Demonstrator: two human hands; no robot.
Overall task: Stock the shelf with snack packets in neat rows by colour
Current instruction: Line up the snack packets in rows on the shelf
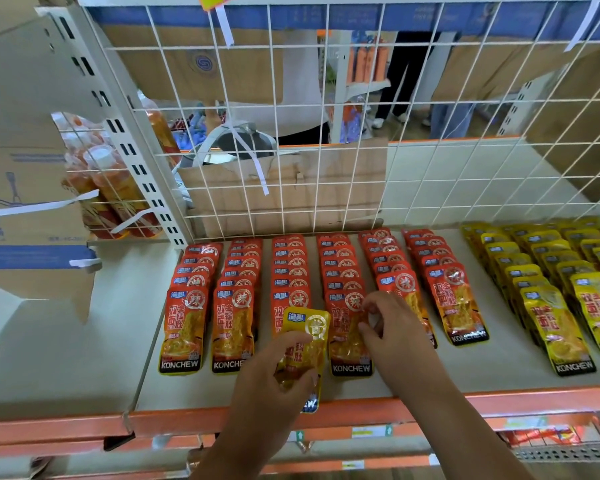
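Note:
Several rows of red snack packets (pixel 243 278) lie on the pale shelf (pixel 499 372), running from front to back. Rows of yellow packets (pixel 548 306) fill the shelf's right side. My left hand (pixel 271 372) grips one yellow packet (pixel 307 332) over the front of the third red row. My right hand (pixel 392 327) pinches the front packet of the fourth red row (pixel 347 344) near its upper right edge, fingers curled on it.
A white wire grid (pixel 291 133) backs the shelf, with a torn cardboard box (pixel 291 188) and a person's legs behind it. Cardboard boxes (pixel 25 188) and bottled goods (pixel 111 188) stand at left. An orange shelf edge (pixel 361 410) runs along the front.

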